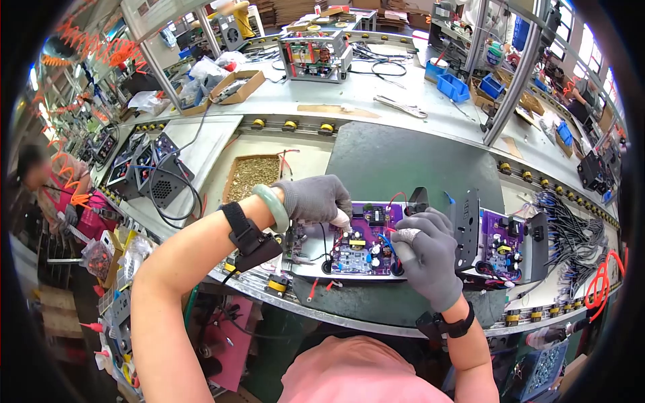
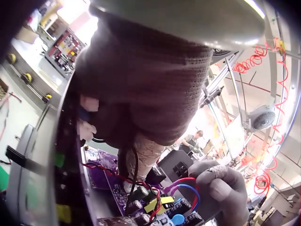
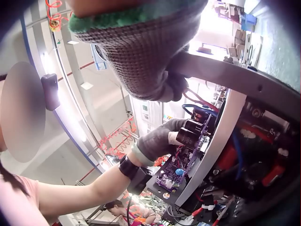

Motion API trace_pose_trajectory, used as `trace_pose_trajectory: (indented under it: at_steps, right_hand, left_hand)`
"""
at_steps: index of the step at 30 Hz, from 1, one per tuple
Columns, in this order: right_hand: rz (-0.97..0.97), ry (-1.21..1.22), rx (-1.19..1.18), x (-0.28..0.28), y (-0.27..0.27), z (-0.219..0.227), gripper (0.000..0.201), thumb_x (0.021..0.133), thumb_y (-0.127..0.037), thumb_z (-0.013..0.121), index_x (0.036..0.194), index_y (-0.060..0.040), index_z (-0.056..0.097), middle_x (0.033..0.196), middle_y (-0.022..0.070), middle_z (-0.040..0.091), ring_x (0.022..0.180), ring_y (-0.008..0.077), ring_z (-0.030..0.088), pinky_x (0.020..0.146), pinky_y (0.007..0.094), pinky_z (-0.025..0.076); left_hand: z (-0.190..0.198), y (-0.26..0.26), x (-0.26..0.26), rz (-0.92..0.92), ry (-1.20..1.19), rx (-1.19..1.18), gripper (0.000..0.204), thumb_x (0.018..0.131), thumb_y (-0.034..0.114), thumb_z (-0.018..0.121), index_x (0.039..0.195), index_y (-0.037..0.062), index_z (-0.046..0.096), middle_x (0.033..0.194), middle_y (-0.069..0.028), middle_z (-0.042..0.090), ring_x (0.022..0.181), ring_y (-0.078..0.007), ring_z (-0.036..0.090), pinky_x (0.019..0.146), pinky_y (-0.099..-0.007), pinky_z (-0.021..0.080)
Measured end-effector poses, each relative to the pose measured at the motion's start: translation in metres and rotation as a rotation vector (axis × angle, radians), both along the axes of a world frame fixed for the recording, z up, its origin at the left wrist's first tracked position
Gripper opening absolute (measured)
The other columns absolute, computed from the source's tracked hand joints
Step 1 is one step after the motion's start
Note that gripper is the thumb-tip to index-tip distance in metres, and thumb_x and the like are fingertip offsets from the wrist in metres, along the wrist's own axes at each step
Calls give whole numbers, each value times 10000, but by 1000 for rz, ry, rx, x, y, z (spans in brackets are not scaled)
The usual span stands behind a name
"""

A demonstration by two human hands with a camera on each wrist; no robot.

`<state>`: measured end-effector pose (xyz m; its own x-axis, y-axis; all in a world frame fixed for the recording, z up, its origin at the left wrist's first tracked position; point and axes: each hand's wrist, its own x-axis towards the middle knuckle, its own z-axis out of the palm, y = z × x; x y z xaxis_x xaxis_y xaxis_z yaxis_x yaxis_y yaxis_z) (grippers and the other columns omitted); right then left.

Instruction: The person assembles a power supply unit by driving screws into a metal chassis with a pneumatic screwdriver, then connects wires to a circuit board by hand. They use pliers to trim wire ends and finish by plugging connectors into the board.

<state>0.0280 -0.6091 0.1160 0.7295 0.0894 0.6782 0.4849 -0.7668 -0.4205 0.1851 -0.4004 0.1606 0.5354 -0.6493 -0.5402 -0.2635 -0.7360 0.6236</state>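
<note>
A purple circuit board [image 1: 366, 252] full of components lies in a long open metal housing [image 1: 306, 270] in front of me. My gloved left hand [image 1: 316, 199] reaches over its far left part, and a taped digit [image 2: 143, 155] points down among the components. The left hand's other fingertips are mostly hidden, and I cannot tell whether they hold anything. At the board's right side, my gloved right hand [image 1: 430, 252] has bent fingers, one taped, pinching red and blue wires [image 2: 190, 188] that rise from the board.
A second housing with a purple board [image 1: 500, 245] stands to the right, near bundled dark cables [image 1: 571, 228]. Behind the left hand is a box of small brass-coloured parts [image 1: 254, 176]. A green mat [image 1: 410, 158] covers the bench; a roller rail [image 1: 289, 125] runs behind.
</note>
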Motion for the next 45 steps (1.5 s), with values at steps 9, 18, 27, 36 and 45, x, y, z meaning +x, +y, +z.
trace_pose_trajectory:
  at_steps: [9,18,27,36,45]
  right_hand:
    - [-20,31,29,-1,2,-1,82,719,-48,694,791,-88,699,905,38,698,913,250,646,983,451,432]
    - [4,36,51,0,0,-1,100,701,-35,696,790,-81,698,901,40,693,909,255,642,972,453,436]
    - [30,27,88,1,0,-4,137,684,-11,693,809,-69,690,922,62,693,914,281,638,970,468,438]
    - [90,39,117,0,3,-11,85,750,-37,559,826,-6,581,935,147,611,1013,361,553,955,452,402]
    - [167,-89,-118,-7,4,19,98,870,-123,646,900,-33,672,929,142,677,877,341,627,821,444,490]
  left_hand:
    - [6,-7,-4,8,-27,19,251,811,258,793,929,40,755,705,-24,669,565,-96,565,512,-267,459]
    - [5,-20,19,-240,-27,124,334,771,309,839,965,48,759,797,-46,722,717,-128,631,655,-290,502]
    - [-3,-13,11,-149,-3,103,351,786,322,799,993,42,748,824,-88,725,770,-196,671,718,-340,519]
    - [-22,-31,24,-414,-460,351,579,635,482,816,951,0,749,932,-148,739,876,-285,707,770,-404,543]
    - [-15,-5,-24,182,-544,-126,248,739,304,721,865,91,733,862,-125,721,897,-253,691,821,-396,500]
